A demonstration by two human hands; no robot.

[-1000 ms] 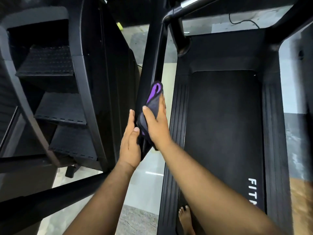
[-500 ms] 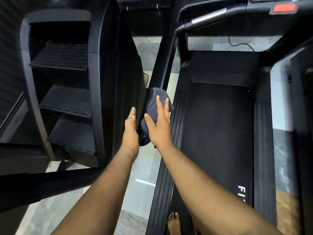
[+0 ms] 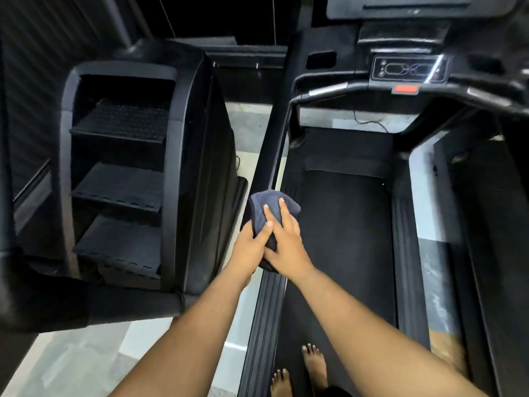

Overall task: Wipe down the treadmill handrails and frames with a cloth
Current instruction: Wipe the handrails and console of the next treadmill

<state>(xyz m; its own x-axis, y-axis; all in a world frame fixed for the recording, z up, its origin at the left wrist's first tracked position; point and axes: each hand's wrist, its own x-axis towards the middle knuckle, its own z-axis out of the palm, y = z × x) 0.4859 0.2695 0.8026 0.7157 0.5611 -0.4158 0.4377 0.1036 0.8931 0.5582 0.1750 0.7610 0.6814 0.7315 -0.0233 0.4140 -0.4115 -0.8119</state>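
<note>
Dim gym floor below; I've got the grey cloth (image 3: pixel 273 206) wrapped on the treadmill's left upright (image 3: pixel 272 156). Right hand (image 3: pixel 284 239) presses it with flat fingers, left hand (image 3: pixel 252 245) grips cloth and post. I'd slide upward with even pressure. Since earlier, my hands have closed together and the console (image 3: pixel 409 68) has come into view.

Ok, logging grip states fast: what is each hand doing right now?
Left hand: grips the folded dark grey cloth from the left.
Right hand: open, straight fingers pressing that cloth.
</note>
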